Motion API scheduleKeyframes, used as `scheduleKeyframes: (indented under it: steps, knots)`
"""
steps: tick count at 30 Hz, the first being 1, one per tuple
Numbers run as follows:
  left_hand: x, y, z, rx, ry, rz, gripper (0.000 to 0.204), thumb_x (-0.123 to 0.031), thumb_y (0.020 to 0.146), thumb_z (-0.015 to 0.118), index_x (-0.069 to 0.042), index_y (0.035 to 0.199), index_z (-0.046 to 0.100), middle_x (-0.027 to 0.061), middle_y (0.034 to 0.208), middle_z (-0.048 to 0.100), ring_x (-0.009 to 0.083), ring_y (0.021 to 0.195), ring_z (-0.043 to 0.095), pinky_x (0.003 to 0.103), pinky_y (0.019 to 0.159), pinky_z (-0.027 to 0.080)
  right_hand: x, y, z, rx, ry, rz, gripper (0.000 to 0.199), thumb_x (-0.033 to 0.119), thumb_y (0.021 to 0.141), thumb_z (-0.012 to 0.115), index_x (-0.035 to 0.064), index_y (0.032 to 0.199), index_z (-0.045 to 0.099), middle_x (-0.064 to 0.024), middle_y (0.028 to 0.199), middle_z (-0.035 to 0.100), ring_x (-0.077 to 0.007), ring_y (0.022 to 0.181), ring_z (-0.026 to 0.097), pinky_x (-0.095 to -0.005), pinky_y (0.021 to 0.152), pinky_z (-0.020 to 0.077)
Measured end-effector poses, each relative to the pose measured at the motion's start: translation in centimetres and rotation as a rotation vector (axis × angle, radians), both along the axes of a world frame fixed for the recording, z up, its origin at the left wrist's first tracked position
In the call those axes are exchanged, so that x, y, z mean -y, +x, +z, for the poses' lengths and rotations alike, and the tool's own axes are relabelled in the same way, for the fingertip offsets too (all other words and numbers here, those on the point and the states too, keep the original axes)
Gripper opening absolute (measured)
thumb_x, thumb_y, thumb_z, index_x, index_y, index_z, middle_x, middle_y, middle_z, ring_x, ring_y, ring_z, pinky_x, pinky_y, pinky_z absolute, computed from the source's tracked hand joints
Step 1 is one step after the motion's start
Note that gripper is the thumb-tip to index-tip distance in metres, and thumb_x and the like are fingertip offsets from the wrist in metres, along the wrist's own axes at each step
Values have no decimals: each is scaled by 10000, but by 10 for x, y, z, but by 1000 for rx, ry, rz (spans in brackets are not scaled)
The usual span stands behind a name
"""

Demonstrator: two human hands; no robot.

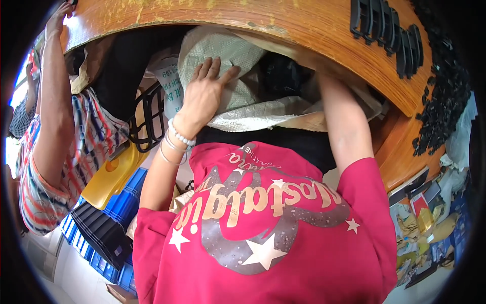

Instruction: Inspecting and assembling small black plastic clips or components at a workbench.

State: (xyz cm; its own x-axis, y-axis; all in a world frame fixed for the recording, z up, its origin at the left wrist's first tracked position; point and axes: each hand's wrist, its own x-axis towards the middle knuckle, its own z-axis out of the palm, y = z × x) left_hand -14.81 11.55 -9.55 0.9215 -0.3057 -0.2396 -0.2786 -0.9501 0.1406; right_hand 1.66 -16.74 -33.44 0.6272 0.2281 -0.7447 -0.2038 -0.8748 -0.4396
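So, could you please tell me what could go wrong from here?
The bracelets on the left wrist could snag on the woven sack. The right hand, hidden near the table edge, might scrape against it. Small black pieces heaped at the right could spill if jolted.

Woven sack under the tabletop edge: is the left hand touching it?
Touching: the head view shows the left hand spread over the woven sack, fingers laid against its fabric.
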Motion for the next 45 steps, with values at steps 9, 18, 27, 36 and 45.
scheduleKeyframes:
  steps: [9, 18, 27, 36, 45]
  knots:
    - [9, 9, 18, 65, -266, 351, 442, 42, 746, 541, -59, 1164, 639, 175, 1099, 659, 326, 968, 653, 383, 806, 544, -13, -20, -7, 159, 61, 200, 369, 248, 785, 670, 1, 1052, 610, -148, 800, 651, -295, 630, 634, -423, 572, 531]
    - [24, 8, 39, 184, -273, 603, 319, -20, 705, 583, -68, 1000, 693, 146, 834, 688, 334, 719, 658, 406, 641, 525, 26, -74, 24, 280, 223, 511, 369, 246, 788, 670, 2, 1059, 608, -158, 812, 652, -304, 657, 636, -426, 604, 532]
    - [28, 12, 42, 51, -265, 717, 344, 19, 716, 572, -48, 1022, 713, 208, 808, 662, 324, 670, 665, 331, 616, 514, 14, -97, 12, 433, 384, 694, 370, 244, 791, 669, 3, 1065, 606, -168, 824, 652, -314, 684, 638, -429, 635, 533]
    - [29, 26, 43, 130, -131, 611, 236, -98, 693, 614, -85, 901, 726, 168, 732, 668, 338, 700, 664, 407, 649, 537, -73, -68, -74, 562, 500, 854, 371, 241, 795, 669, 4, 1072, 604, -177, 835, 652, -323, 711, 641, -433, 667, 534]
    - [22, 24, 39, 105, -137, 601, 277, -78, 683, 589, -94, 919, 733, 174, 740, 668, 344, 711, 663, 411, 671, 536, -70, -67, -52, 807, 490, 955, 372, 239, 798, 668, 5, 1078, 603, -187, 847, 653, -332, 738, 643, -436, 699, 536]
